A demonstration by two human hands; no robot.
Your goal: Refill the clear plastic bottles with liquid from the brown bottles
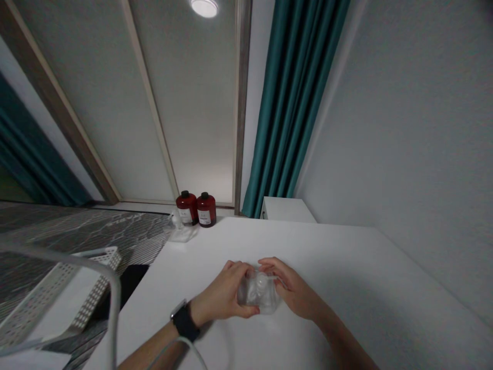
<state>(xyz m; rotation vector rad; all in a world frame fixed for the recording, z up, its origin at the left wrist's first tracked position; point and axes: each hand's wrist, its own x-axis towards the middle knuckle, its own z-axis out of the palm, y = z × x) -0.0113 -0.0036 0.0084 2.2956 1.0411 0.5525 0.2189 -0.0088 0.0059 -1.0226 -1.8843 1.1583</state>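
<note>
The clear pump bottle (pixel 265 302) is sitting on the white surface (pixel 327 257) directly between the hands, its long axis seemingly running upright and its spout (pixel 270 277) pointing toward the right hand (pixel 290 288). The left hand (pixel 231 290) is being the nearer one, wrapping the bottle's left side and holding it between thumb and fingers. The right hand is curving beside the spout; whether it is gripping anything, I cannot tell

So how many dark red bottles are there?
2: the left red bottle and right red bottle, side by side at the far left corner of the white table.
</note>
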